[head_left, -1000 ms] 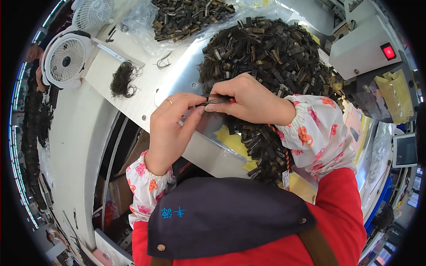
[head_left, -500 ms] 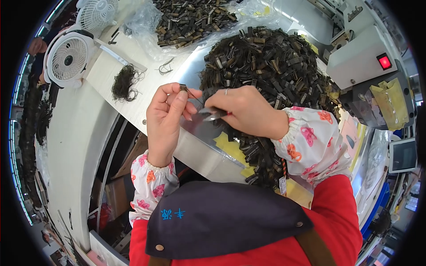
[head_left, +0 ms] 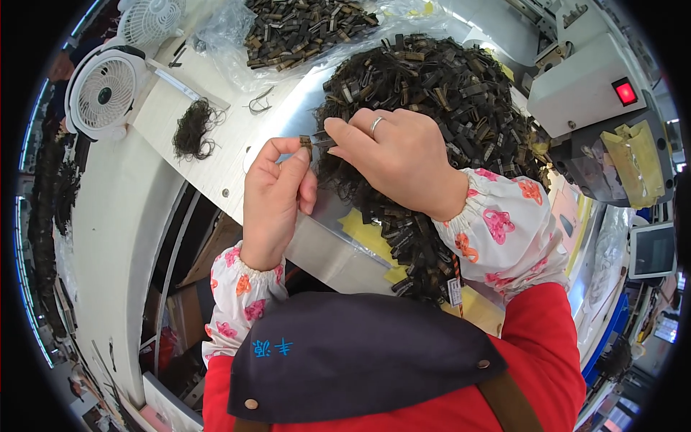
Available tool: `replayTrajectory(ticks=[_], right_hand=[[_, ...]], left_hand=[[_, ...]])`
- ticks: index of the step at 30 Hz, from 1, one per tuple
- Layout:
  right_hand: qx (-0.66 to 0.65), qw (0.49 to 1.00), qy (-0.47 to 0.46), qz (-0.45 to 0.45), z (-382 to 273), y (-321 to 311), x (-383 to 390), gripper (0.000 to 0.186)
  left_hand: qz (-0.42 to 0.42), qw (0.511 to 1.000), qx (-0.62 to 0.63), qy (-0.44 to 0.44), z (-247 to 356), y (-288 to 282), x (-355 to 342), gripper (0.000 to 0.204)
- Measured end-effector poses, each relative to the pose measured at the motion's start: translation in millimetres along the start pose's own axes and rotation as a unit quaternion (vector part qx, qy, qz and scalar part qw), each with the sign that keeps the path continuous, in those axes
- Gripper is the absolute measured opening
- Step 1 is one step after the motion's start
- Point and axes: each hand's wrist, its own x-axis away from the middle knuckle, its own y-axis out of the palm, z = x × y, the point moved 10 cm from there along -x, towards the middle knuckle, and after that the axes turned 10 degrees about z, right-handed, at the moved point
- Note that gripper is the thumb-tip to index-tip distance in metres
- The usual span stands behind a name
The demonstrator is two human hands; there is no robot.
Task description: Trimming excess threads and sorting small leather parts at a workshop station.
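My left hand (head_left: 277, 187) pinches a small brown banded piece (head_left: 304, 144) between thumb and fingertips, held upright. Just to its right, my right hand (head_left: 396, 158) is closed on a small metal tool (head_left: 322, 137), whose blade points at that piece; most of the tool is hidden by my fingers. Beyond both hands lies a large heap of dark hair pieces with folded black and brown bands (head_left: 425, 93), spilling down the right side of the metal plate (head_left: 321, 209). A loose tuft of dark hair (head_left: 193, 129) lies on the pale board (head_left: 158, 111) to the left.
Two white fans (head_left: 103, 90) stand at the back left. A second pile of banded pieces (head_left: 302, 29) lies on plastic sheeting (head_left: 223, 36). At the right are a machine box with a red switch (head_left: 576, 97), yellow paper (head_left: 626, 173) and a small screen (head_left: 651, 252).
My hands first met over a dark strip, then separated. Since then my right hand has moved up, bringing the tool's tip to the piece in my left fingers.
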Motion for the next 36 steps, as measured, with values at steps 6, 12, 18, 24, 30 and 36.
replayTrajectory(ticks=[6, 12, 18, 24, 30, 36], right_hand=[[0.016, 1.0, -0.023, -0.002, -4.5, 1.3, 3.6, 0.022], [0.018, 0.999, -0.026, -0.008, -6.0, 1.5, 3.9, 0.02], [0.013, 1.0, -0.023, -0.008, -5.4, 2.3, 4.8, 0.021], [-0.027, 0.992, 0.04, -0.116, 4.5, 20.5, 10.5, 0.023], [-0.394, 0.895, 0.174, -0.119, 24.3, 36.1, 15.6, 0.02], [-0.313, 0.909, 0.226, -0.156, 31.5, 40.5, 17.2, 0.021]], left_hand=[[0.015, 0.999, -0.025, 0.016, 1.3, -0.2, 0.8, 0.011], [0.022, 0.999, -0.037, 0.015, 2.8, 1.9, 2.4, 0.01], [0.004, 0.999, -0.048, 0.004, -3.0, 5.2, 2.8, 0.009], [-0.033, 0.999, -0.014, -0.034, -11.1, 4.0, 1.1, 0.008], [-0.191, 0.957, 0.11, -0.189, -32.2, 23.3, 10.7, 0.011], [-0.137, 0.985, -0.052, -0.092, -25.3, 17.3, 12.0, 0.016]])
